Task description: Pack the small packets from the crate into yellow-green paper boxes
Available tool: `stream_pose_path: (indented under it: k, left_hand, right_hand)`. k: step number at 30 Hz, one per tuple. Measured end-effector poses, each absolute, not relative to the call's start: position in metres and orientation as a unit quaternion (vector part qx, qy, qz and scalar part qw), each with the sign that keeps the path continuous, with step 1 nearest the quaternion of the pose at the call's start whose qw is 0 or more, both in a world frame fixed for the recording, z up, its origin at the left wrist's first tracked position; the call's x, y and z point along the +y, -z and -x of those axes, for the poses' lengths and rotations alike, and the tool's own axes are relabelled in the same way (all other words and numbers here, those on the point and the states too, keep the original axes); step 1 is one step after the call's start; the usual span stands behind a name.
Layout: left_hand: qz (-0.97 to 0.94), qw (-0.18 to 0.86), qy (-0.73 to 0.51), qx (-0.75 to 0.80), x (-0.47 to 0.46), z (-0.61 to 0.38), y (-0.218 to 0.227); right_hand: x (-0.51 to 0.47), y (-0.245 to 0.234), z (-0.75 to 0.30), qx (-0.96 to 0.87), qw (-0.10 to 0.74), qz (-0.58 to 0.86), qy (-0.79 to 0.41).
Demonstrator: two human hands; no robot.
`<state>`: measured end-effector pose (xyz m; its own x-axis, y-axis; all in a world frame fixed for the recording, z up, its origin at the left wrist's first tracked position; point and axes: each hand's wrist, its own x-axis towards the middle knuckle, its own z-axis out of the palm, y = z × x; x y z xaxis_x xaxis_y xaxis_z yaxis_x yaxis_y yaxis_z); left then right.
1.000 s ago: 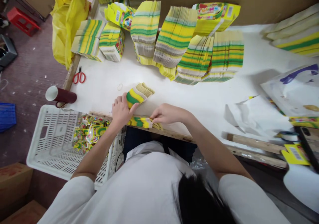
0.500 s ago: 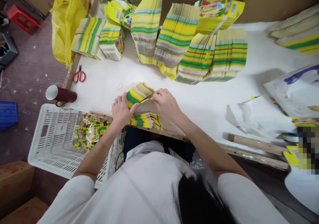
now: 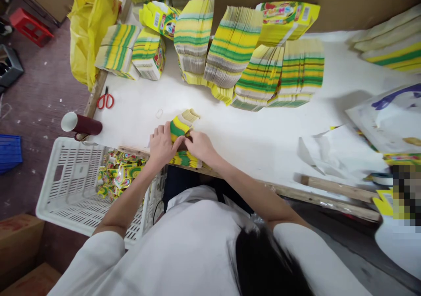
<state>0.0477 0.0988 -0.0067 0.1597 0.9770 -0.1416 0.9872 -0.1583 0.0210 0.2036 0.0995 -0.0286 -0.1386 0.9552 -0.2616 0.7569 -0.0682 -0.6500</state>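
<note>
**Right hand returned to the fanned stack**

Whereas half a second ago the right hand (image 3: 200, 146) touched the far end of the fanned stack of flat cartons (image 3: 181, 126), it now lies at centre frame beside the left hand (image 3: 162, 143); both sets of fingers curl together, pinching the stack's near end; a second bundle (image 3: 184, 159) rests below at the table edge (image 3: 230, 177); the fan appears smaller, suggesting one piece is being separated.

Big stacks of flat cartons (image 3: 230, 46) sit along the back of the surface (image 3: 263, 129), scissors (image 3: 105, 100) off to the left edge, and a basket (image 3: 72, 186) below that, with packets (image 3: 120, 175) in it.
</note>
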Motion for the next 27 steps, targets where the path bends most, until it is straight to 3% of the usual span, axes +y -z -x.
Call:
stream_pose_path:
  k: [10,16,18,22,27]
  left_hand:
    - [-0.731,0.070,0.035,0.678,0.101,-0.051,0.006]
    - [-0.728,0.070,0.043,0.681,0.103,-0.051,0.005]
    - [-0.728,0.062,0.045,0.681,0.102,-0.052,0.006]
    - [-0.732,0.057,0.045,0.678,0.101,-0.053,0.005]
    - [-0.729,0.060,0.045,0.681,0.101,-0.053,0.004]
  right_hand:
    - [0.108,0.027,-0.250,-0.677,0.200,0.601,-0.374]
    - [0.105,0.019,-0.285,-0.748,0.095,0.397,-0.523]
    - [0.105,0.019,-0.288,-0.744,0.117,0.380,-0.537]
    - [0.110,0.029,-0.278,-0.700,0.276,0.522,-0.401]
    - [0.110,0.046,-0.269,-0.745,0.244,0.568,-0.249]
